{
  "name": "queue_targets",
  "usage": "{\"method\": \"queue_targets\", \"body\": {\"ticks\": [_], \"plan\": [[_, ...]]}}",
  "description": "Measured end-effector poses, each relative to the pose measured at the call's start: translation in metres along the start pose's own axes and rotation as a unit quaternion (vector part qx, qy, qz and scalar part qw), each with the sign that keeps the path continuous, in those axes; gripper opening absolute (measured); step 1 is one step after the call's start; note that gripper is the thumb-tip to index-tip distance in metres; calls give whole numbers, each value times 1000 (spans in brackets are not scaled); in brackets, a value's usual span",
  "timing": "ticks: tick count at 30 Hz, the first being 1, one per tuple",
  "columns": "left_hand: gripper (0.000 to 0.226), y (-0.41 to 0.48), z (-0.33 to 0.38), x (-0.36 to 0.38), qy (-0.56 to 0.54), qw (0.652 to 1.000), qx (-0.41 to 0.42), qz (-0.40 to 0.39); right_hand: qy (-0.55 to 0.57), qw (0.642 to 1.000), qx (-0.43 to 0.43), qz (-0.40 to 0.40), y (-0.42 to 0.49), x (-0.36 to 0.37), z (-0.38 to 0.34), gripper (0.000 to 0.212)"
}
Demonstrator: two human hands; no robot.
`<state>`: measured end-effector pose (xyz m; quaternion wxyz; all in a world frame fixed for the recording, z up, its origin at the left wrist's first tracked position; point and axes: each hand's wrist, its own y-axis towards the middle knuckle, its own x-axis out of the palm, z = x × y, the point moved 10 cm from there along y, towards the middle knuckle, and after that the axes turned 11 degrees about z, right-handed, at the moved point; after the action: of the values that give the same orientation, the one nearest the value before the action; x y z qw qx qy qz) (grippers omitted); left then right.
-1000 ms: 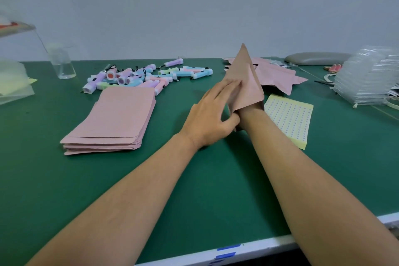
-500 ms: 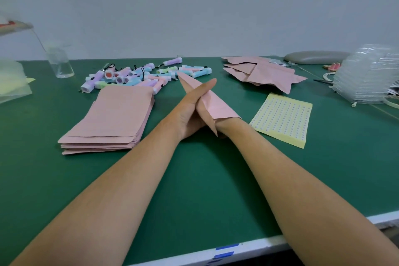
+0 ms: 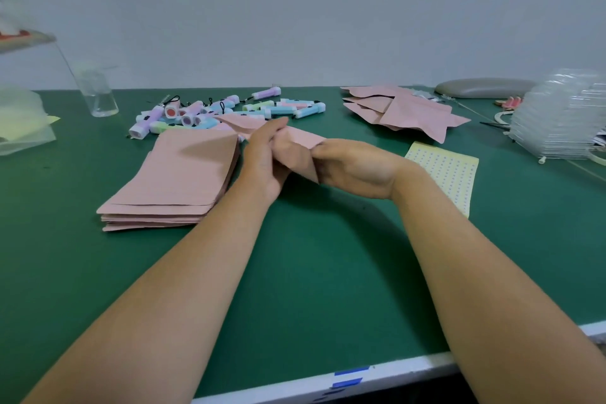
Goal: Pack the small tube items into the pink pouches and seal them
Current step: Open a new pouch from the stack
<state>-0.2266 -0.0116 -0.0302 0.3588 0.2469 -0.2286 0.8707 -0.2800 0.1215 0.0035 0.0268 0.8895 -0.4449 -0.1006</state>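
The left hand [image 3: 265, 157] and right hand [image 3: 354, 170] both grip one pink pouch [image 3: 296, 146] above the green desk [image 3: 311, 272]. Just left of them lies a stack of flat pouches [image 3: 177, 174], with pastel tubes [image 3: 229, 108] heaped beyond it. A loose pile of pouches [image 3: 410, 108] lies far right, and a yellow sticker sheet [image 3: 449, 170] lies by the right wrist.

Pink pouches [image 3: 173, 170], pastel tubes [image 3: 229, 110], green table [image 3: 311, 272], yellow dotted sheet [image 3: 446, 170]

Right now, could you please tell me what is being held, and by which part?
A pink pouch: the left hand grips its middle, the right hand pinches its right edge.
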Motion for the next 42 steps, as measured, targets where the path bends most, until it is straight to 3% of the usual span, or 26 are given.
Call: {"method": "queue_targets", "body": {"ticks": [3, 5, 8, 12, 14, 19, 21, 24, 27, 31, 36, 39, 42], "plan": [[16, 8, 11, -13, -18, 1000, 1, 0, 23, 999, 22, -22, 4, -3, 6, 23], [17, 14, 11, -19, -26, 999, 4, 17, -66, 996, -30, 57, 11, -17, 7, 20], [16, 16, 17, -23, 2, 997, 43, 57, -345, 910, -145, 177, 14, -22, 0, 19], [66, 19, 43, -36, 51, 975, 170, 136, -495, 830, -199, 161, 33, 6, 0, 32], [79, 19, 53, -40, 65, 960, 222, 159, -549, 792, -213, 161, 44, 13, -1, 32], [93, 16, 65, -30, 134, 924, 322, 159, -549, 802, -144, 186, 78, 4, 6, 26], [89, 22, 63, -26, 149, 923, 321, 150, -556, 801, -129, 180, 92, 7, 12, 26], [79, 33, 55, -28, 139, 937, 286, 144, -565, 805, -110, 146, 114, 14, 26, 48], [82, 34, 52, -31, 140, 935, 282, 161, -550, 809, -139, 156, 135, 17, 26, 61], [86, 27, 57, -38, 117, 926, 297, 200, -508, 820, -197, 174, 155, 22, 18, 59], [79, 24, 58, -40, 99, 929, 294, 201, -549, 797, -227, 114, 178, 41, 20, 66], [78, 25, 57, -40, 90, 930, 295, 201, -601, 776, -183, 57, 195, 47, 37, 69], [81, 27, 55, -38, 97, 931, 290, 201, -609, 778, -155, 12, 204, 47, 50, 67]]}}
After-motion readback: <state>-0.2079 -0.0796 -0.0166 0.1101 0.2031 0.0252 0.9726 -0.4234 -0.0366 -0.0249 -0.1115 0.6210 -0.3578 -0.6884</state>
